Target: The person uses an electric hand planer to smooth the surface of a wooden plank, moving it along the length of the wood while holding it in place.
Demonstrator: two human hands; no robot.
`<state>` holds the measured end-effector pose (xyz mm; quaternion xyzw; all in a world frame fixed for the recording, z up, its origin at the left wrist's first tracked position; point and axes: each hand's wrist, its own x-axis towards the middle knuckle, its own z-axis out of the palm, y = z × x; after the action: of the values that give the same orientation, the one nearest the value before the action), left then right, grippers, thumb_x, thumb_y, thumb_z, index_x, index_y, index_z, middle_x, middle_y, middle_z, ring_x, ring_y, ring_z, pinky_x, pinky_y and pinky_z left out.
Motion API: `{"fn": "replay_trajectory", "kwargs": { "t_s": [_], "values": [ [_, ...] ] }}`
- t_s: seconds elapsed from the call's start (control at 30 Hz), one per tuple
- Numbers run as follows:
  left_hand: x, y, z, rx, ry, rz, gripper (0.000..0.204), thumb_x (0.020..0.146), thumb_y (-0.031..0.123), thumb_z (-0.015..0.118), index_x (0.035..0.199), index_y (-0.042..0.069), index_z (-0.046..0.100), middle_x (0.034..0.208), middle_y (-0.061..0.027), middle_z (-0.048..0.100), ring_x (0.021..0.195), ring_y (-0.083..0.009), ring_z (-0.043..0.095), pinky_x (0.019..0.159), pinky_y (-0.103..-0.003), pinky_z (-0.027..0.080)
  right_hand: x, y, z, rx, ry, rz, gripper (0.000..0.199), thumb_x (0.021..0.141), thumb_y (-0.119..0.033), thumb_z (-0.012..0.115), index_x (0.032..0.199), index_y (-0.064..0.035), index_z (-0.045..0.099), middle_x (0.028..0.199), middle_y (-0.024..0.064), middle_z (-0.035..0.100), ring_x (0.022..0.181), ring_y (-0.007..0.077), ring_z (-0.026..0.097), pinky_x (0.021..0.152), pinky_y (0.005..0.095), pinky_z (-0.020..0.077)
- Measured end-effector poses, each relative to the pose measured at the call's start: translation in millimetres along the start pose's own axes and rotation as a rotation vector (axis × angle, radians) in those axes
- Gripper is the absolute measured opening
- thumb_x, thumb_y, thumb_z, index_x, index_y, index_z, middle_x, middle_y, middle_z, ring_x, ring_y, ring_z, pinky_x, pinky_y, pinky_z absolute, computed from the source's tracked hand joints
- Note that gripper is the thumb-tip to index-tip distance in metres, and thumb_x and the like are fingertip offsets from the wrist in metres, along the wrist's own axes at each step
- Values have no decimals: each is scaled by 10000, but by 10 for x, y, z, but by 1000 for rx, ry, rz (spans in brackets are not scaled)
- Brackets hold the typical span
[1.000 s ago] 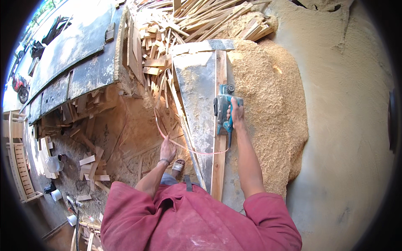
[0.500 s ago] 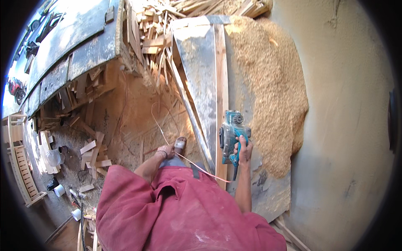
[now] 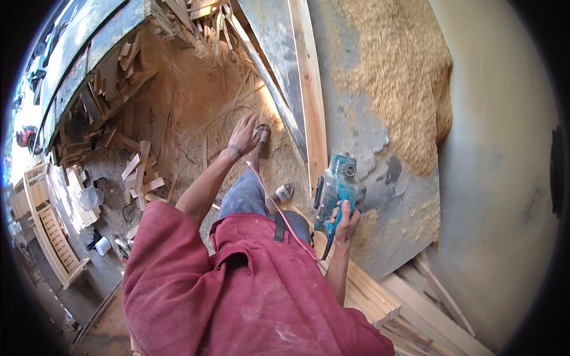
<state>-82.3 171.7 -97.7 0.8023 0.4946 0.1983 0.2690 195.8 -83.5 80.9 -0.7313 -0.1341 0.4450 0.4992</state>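
A teal and dark-grey electric hand planer (image 3: 341, 181) is held in the right hand (image 3: 347, 222), whose fingers are wrapped around the tool's teal rear handle. The planer is positioned at the near end of a long, pale brown wooden plank (image 3: 309, 89), mostly to its right; the plank's corner is overlapped by the planer in this view, but whether the two are touching cannot be told. The plank is laid lengthwise on a grey, dust-streaked counter (image 3: 380, 237), which is partly covered on the right by a broad heap of tan wood shavings (image 3: 398, 71). To the right of the heap, a beige wall (image 3: 493, 148) is seen.

The left hand (image 3: 242, 135) is held well apart from the planer, left of the counter, with its fingers loosely extended and slightly spread. A foot in a strapped sandal (image 3: 261, 134) is seen just beside it. A thin pink cord (image 3: 285, 219) is stretched from near the left wrist, past the front of a maroon shirt (image 3: 285, 291), to the short black cable (image 3: 326, 249) at the planer's rear; whether the cord is touched by the left arm cannot be told.

Short, pale wooden offcuts (image 3: 142, 172) are scattered on the floor at the left.
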Motion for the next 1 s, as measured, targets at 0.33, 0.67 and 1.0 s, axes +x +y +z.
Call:
{"fn": "replay_trajectory", "kwargs": {
  "t_s": [0.33,0.67,1.0],
  "values": [
    [1331,1310,463,417,-266,216,747,961,572,443,1554,171,229,1640,-65,137,1515,-242,95,1228,-471,122,-620,785,-428,-188,-163,-110,346,945,-294,549,785,12,566,568,31,529,469,96,485,450,259,389],
    [1336,1253,479,460,-334,160,768,953,649,394,1571,249,175,1653,10,80,1522,-192,49,1220,-533,65,-501,1002,-400,-295,-214,-226,364,907,-318,586,714,-10,556,559,3,519,472,76,481,436,261,369],
    [1343,1299,366,414,-347,191,707,971,534,457,1559,213,233,1645,-14,129,1517,-214,96,1211,-554,68,-252,894,-218,-303,-215,-236,354,918,-306,595,719,-17,551,552,2,513,459,76,477,423,261,370]
  ]
}}
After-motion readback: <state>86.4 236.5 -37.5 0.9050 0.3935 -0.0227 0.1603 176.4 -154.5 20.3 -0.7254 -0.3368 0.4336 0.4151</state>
